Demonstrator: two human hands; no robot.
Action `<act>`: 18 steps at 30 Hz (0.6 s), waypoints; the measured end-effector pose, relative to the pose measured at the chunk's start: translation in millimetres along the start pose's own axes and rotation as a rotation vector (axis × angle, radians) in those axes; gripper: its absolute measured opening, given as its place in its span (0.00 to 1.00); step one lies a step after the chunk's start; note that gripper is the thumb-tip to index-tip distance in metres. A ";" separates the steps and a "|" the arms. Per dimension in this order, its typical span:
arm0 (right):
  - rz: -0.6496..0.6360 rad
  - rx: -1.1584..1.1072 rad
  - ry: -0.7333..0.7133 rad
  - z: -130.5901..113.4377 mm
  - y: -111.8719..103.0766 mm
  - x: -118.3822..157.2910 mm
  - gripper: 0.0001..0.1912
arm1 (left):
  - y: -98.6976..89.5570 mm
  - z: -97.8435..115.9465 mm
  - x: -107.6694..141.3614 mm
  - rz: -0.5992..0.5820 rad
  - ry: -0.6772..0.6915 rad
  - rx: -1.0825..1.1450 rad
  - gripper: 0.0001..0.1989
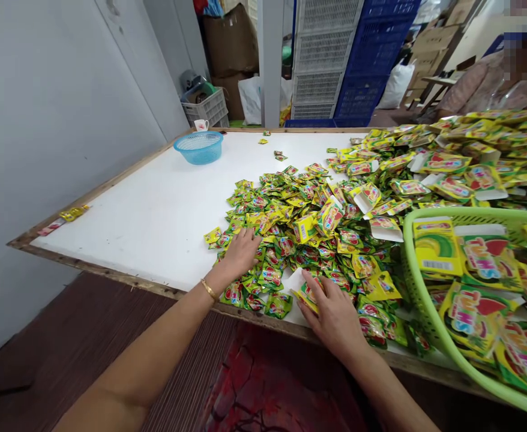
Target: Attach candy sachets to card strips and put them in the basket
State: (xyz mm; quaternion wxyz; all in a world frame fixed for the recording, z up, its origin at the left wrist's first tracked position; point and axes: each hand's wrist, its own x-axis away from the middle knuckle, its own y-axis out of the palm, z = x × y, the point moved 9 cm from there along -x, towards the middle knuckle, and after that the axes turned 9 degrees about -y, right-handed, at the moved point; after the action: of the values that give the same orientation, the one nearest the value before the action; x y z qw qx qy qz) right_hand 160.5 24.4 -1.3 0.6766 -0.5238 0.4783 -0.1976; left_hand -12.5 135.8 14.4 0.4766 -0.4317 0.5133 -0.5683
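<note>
My right hand grips a small yellow and green candy box near the table's front edge. The box lies tilted, its white end flap sticking out toward the left. My left hand, with a gold bangle at the wrist, rests on the left side of a pile of small green and yellow wrapped candy packets. Its fingers are stretched over the packets, and their tips are partly hidden. More boxes of the same print, such as one upright box, lie on the pile just beyond my hands.
A light green basket of filled-looking boxes stands at right. Behind it rises a large heap of boxes, with a person beyond. A blue basket sits on the white table. Stacked crates stand behind.
</note>
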 end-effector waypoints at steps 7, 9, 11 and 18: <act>-0.016 -0.002 -0.007 -8.1 -0.3 -7.9 0.26 | 1.9 -5.7 31.0 0.083 -0.300 1.021 0.14; -0.010 0.005 -0.007 -14.8 -1.0 -12.8 0.27 | 9.7 12.2 34.7 0.048 -0.299 1.213 0.16; -0.001 0.008 0.021 -18.4 -2.2 -16.0 0.26 | 11.9 26.8 36.8 0.065 -0.294 1.237 0.15; 0.009 -0.033 0.095 -16.7 -3.7 -16.8 0.30 | 9.0 41.3 40.5 0.122 -0.313 0.924 0.15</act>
State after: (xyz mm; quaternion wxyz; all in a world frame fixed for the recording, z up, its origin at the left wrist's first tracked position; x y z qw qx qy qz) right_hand 139.2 27.2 9.6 0.6452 -0.5228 0.5155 -0.2113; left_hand 21.9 88.6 9.7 0.7222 -0.2247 0.1541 -0.6358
